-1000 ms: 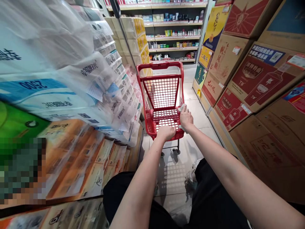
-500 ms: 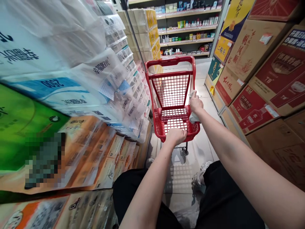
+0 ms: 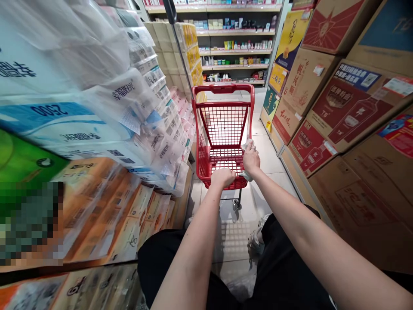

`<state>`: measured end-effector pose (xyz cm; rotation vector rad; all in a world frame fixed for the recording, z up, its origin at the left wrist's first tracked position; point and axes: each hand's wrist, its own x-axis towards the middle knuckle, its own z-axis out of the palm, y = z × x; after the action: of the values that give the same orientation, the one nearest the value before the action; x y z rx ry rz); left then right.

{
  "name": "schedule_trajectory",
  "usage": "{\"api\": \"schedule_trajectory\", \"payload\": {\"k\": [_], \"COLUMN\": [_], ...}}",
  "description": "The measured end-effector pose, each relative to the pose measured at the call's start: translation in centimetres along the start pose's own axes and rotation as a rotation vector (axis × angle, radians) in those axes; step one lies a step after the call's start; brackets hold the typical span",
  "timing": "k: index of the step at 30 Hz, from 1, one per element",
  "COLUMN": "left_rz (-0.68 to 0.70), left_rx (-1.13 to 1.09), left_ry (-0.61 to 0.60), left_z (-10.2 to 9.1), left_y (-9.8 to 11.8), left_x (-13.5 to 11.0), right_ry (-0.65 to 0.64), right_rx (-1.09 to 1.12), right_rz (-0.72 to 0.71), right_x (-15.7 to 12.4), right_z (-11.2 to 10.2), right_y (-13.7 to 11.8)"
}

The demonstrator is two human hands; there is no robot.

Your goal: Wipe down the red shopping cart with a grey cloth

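Note:
A red rolling shopping basket [image 3: 199, 159] with grid walls stands on the floor before me, its long handle [image 3: 180, 43] leaning up at the far left corner. My left hand [image 3: 222, 177] is closed around the basket's near rim. On the right side rim lies my right hand [image 3: 251, 159], its fingers curled over a crumpled whitish cloth [image 3: 247, 176] that pokes out above and below the hand. Whether it is fabric or a paper wipe I cannot tell. Through the basket's grid bottom the floor shows.
Stacked tissue packs [image 3: 74, 112] rise close on the left, with orange packs [image 3: 93, 202] below. Printed cartons [image 3: 342, 99] line the right side. Shelves of small bottles and boxes [image 3: 238, 51] stand at the far end. White floor tiles [image 3: 261, 150] run between.
My right hand has slid along the right rim towards me with the cloth, nearing my left hand. The left hand stays on the near rim. The view has turned slightly right.

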<state>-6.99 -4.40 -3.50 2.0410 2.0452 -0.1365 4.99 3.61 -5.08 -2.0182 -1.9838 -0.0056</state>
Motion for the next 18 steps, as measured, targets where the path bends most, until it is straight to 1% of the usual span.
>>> {"api": "schedule_trajectory", "payload": {"k": [1,3,6,9,13,16,18], "left_rz": [0.01,0.048,0.137,0.199,0.231,0.191,0.136], "left_rx": [0.008,0.026,0.05,0.048,0.017,-0.009,-0.024], "left_ry": [-0.001,-0.001,0.026,0.057,0.061,0.049,0.046], "left_z": [-0.1,-0.1,-0.1,0.2,0.8,1.1,1.2], "left_y": [0.1,0.1,0.4,1.0,2.1,2.6,2.7], "left_x": [-0.2,-0.3,-0.1,0.8,2.3,3.3,3.9], "right_ry": [0.032,0.049,0.037,0.008,-0.024,-0.051,-0.058], "right_rx": [-0.005,-0.012,-0.016,-0.016,-0.014,0.01,0.026], "right_rz": [0.015,0.024,0.023,0.011,-0.005,-0.01,-0.01], "right_x": [-0.4,-0.6,0.4,2.9,7.2,9.3,9.5], "right_z": [0.1,0.2,0.0,0.0,0.6,1.3,1.4], "right_y": [0.1,0.4,0.9,1.8,3.2,3.9,3.9]}}
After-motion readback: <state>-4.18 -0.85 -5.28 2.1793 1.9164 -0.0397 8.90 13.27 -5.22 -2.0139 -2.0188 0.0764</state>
